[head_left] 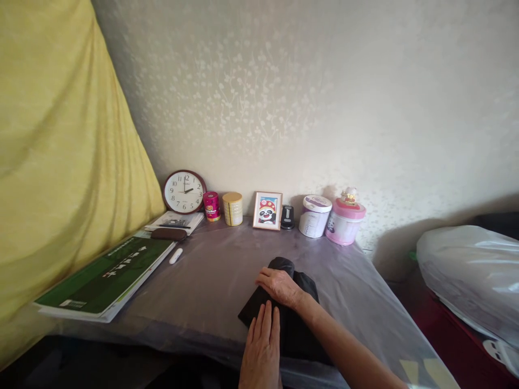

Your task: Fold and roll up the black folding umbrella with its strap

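Observation:
A folded piece of black cloth (306,283), perhaps a garment, lies near the front edge of the table. One rounded part of it bulges up at the far side. My left hand (261,346) rests flat on its near left part, fingers stretched out and pointing away from me. Just beyond, my right hand (281,286) lies across the cloth with its fingers slightly bent and pointing left. The thumb of the right hand is hidden. Both forearms and hands cover part of the cloth.
A grey plastic cover (203,292) lies over the table. At left are a green book (121,270), a brown case (168,234) and a small white object (175,255). A clock (184,192), tins, a panda picture (267,210) and tubs line the wall. A plastic-wrapped bundle (466,270) stands right.

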The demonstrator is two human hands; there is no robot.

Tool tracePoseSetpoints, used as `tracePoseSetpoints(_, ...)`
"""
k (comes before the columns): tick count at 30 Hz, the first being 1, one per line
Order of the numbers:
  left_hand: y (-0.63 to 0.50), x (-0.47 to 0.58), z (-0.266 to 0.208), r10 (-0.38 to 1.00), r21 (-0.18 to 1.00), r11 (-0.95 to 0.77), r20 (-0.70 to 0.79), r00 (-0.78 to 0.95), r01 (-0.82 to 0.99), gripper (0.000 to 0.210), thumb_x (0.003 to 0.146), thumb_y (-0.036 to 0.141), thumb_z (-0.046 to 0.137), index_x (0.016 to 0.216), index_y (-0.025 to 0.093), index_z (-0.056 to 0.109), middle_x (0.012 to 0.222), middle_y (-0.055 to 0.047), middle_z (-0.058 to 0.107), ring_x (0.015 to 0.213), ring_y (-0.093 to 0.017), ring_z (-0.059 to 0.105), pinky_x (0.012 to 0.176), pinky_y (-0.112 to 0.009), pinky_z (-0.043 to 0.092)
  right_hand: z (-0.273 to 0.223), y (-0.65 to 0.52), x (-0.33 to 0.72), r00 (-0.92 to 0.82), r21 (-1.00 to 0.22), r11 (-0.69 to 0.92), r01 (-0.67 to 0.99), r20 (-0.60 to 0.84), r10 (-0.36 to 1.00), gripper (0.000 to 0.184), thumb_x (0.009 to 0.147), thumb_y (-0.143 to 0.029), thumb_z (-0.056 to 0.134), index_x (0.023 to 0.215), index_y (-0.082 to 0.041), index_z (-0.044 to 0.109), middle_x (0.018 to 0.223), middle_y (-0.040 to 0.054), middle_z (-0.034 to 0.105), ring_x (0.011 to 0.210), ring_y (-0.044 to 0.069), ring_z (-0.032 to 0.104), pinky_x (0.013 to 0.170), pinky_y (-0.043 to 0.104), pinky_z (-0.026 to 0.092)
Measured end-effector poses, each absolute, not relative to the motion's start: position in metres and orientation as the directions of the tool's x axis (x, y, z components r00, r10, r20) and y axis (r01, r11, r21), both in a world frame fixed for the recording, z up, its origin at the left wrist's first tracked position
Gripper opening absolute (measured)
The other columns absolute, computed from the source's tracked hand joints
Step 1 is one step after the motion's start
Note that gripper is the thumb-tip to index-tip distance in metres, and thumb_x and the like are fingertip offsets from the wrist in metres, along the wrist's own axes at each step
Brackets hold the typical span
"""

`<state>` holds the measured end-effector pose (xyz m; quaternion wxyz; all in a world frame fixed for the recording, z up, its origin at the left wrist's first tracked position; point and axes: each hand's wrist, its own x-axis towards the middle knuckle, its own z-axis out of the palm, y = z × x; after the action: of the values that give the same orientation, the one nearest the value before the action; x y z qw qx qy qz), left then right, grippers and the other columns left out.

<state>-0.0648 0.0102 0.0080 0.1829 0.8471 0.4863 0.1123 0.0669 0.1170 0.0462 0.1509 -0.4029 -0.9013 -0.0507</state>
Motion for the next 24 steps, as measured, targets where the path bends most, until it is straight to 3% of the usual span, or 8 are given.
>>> tracePoseSetpoints(5, 0.009, -0.063, 0.004, 0.875, 0.405, -0.453, 0.033, 0.483, 0.794, 0.082, 0.061, 0.009, 0.044, 0.139, 0.011, 0.018, 0.148, -0.010, 0.017, 0.136, -0.027, 0.016, 0.110, -0.044, 0.024, 0.044, 0.085, 0.077, -0.580, -0.182, 0.682, 0.708, 0.400, 0.710, 0.028, 0.094, -0.027, 0.034, 0.097, -0.021, 0.061, 0.094, 0.0051, 0.066, 0.093, 0.017, 0.058, 0.086, 0.032, 0.043)
tracePoseSetpoints(10, 0.009, -0.063, 0.006, 0.883, 0.415, -0.437, 0.027, 0.469, 0.798, 0.083, 0.061, 0.007, 0.043, 0.139, 0.011, 0.016, 0.148, -0.008, 0.015, 0.137, -0.025, 0.015, 0.111, -0.042, 0.023, 0.031, 0.084, 0.091, -0.513, -0.313, 0.659, 0.684, 0.437, 0.739, 0.028, 0.093, -0.027, 0.037, 0.106, -0.022, 0.061, 0.109, 0.0037, 0.066, 0.114, 0.017, 0.050, 0.105, 0.041, 0.027)
tracePoseSetpoints(19, 0.010, -0.064, 0.013, 0.907, 0.468, -0.339, -0.067, 0.415, 0.816, 0.077, 0.066, 0.005, 0.037, 0.139, 0.012, 0.013, 0.149, -0.005, 0.010, 0.137, -0.021, 0.014, 0.111, -0.036, 0.021, 0.021, 0.144, 0.106, -0.418, -0.332, 0.547, 0.768, 0.387, 0.822, 0.033, 0.094, -0.027, 0.031, 0.103, -0.022, 0.063, 0.105, 0.0026, 0.068, 0.113, 0.017, 0.051, 0.105, 0.043, 0.025)
tracePoseSetpoints(24, 0.009, -0.062, 0.025, 0.898, 0.477, -0.304, -0.145, 0.415, 0.825, 0.085, 0.059, 0.002, 0.041, 0.139, 0.010, 0.012, 0.150, -0.006, 0.006, 0.137, -0.025, 0.012, 0.112, -0.038, 0.020, 0.018, 0.161, 0.113, -0.257, -0.392, 0.364, 0.845, 0.299, 0.919, 0.033, 0.093, -0.026, 0.032, 0.103, -0.022, 0.063, 0.111, 0.0018, 0.065, 0.107, 0.014, 0.055, 0.097, 0.027, 0.036)
